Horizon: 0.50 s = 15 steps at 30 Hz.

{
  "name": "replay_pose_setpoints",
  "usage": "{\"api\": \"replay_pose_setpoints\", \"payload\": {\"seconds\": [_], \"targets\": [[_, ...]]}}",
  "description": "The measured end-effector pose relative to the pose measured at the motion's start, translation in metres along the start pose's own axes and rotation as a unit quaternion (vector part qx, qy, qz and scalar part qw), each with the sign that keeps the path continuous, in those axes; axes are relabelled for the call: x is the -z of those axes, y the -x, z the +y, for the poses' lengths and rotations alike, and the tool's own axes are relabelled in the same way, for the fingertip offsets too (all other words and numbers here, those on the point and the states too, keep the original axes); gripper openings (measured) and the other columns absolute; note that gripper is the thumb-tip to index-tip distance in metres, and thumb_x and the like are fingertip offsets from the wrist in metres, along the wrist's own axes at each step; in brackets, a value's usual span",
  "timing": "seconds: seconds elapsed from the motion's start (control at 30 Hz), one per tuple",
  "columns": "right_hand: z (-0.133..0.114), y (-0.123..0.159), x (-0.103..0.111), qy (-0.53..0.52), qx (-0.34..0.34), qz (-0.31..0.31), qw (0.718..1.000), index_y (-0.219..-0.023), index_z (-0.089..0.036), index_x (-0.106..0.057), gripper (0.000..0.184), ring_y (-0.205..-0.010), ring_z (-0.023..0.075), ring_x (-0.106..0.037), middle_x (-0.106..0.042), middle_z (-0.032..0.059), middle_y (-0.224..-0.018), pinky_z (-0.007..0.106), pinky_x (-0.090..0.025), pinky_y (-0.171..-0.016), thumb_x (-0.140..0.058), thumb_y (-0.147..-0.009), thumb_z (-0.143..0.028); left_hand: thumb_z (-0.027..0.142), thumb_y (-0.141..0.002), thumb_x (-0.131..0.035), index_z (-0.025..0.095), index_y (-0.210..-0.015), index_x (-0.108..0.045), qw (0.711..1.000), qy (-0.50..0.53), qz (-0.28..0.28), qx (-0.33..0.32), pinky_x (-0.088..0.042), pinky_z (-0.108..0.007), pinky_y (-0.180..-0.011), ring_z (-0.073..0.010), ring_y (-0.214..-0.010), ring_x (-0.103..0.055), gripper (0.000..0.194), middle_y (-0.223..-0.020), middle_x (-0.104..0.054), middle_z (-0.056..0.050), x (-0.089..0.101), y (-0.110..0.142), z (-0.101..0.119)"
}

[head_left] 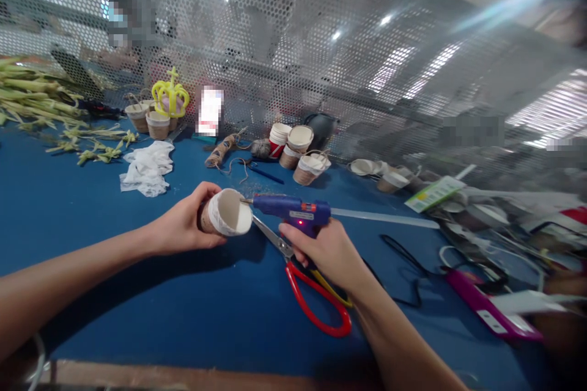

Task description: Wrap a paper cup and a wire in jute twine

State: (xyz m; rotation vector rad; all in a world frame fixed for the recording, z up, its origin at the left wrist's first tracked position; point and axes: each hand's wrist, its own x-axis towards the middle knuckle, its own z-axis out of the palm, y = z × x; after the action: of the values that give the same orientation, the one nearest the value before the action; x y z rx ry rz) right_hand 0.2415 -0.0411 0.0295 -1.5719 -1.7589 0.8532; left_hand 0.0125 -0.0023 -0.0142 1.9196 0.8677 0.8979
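Over the blue tabletop (183,317), the left hand (197,223) grips a small paper cup (222,214), its fingers and thumb wrapped round the side and base, apparently so that the rim stays free. The cup is tilted, its mouth turned rightward, which seems meant to bring the edge within reach of the glue gun (293,211). The right hand (328,250) is closed around that gun's handle, though the trigger finger is hidden; the gun lies level, nozzle at the cup's rim, and whether the two touch cannot be told. A red light glows on its body, and a long glue stick (385,217) juts from the back, clear of the wrist. Scissors (285,247) lie just under the right hand, probably left there for easy reach. White lacy fabric (149,168), a twine bundle (221,151) and more cups (308,169) sit farther back, likely to leave working room in front.
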Motion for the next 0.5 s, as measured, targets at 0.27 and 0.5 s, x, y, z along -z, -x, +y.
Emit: {"api": "replay_pose_setpoints", "payload": {"seconds": [0.27, 0.5], "targets": [[0.002, -0.001, 0.004, -0.187, -0.032, -0.041, 0.981, -0.058, -0.014, -0.054, 0.025, -0.031, 0.005, -0.034, -0.041, -0.006, -0.033, 0.02, -0.027, -0.035, -0.057, -0.073, -0.034, 0.029, -0.06, -0.07, 0.017, -0.114, -0.034, 0.999, 0.03, 0.018, 0.006, -0.038, -0.038, -0.091, -0.0231, -0.102, -0.049, 0.066, -0.11, -0.051, -0.009, 0.0, -0.002, -0.008], [0.01, -0.008, -0.007, -0.411, -0.098, -0.096, 0.901, -0.066, -0.012, -0.057, 0.02, -0.03, 0.0007, -0.022, -0.032, -0.0088, -0.034, 0.014, -0.015, -0.03, -0.059, -0.072, -0.032, 0.027, -0.056, -0.073, 0.015, -0.111, -0.034, 0.993, 0.109, 0.031, 0.02, -0.041, -0.039, -0.086, -0.0257, -0.103, -0.05, 0.069, -0.108, -0.053, -0.012, -0.006, 0.0, -0.004]]}}
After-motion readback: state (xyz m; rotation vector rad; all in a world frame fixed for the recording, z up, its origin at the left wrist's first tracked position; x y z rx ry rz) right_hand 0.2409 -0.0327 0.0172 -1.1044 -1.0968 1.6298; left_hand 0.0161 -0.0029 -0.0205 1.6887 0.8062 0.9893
